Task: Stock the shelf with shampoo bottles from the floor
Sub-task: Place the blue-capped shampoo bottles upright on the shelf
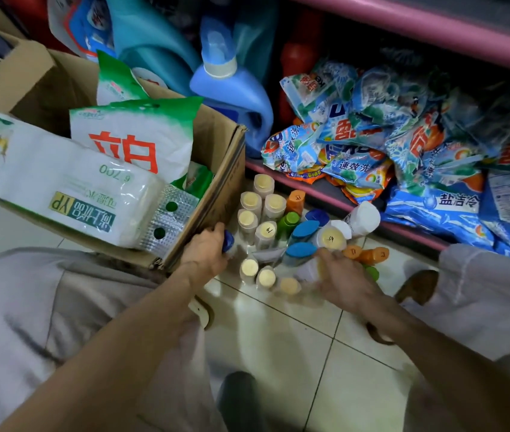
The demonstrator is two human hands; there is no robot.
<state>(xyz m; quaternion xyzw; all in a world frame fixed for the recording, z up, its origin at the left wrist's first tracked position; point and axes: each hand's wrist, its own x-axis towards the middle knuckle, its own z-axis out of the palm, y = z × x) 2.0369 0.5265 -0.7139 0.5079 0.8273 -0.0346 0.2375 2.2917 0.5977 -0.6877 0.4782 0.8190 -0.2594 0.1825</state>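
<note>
floor point(294, 344): glossy pale tiles | box point(216, 182): matt brown cardboard | bottles point(266, 235): smooth plastic, matt caps | detergent bags point(356, 132): shiny crinkled plastic film | jug point(238, 88): smooth blue plastic | trousers point(29, 307): matt cloth

Lighting dim overall. The shelf point(403, 29) recess is deep in shadow, its back contents barely legible. The floor point(294, 338) tiles catch soft glare near the bottles point(263, 210). The right hand point(341, 282) is smeared by motion blur; the left hand point(208, 247) is sharper. Wide-angle distortion bends the shelf edge and box point(210, 169). Lower corners are soft.
</note>
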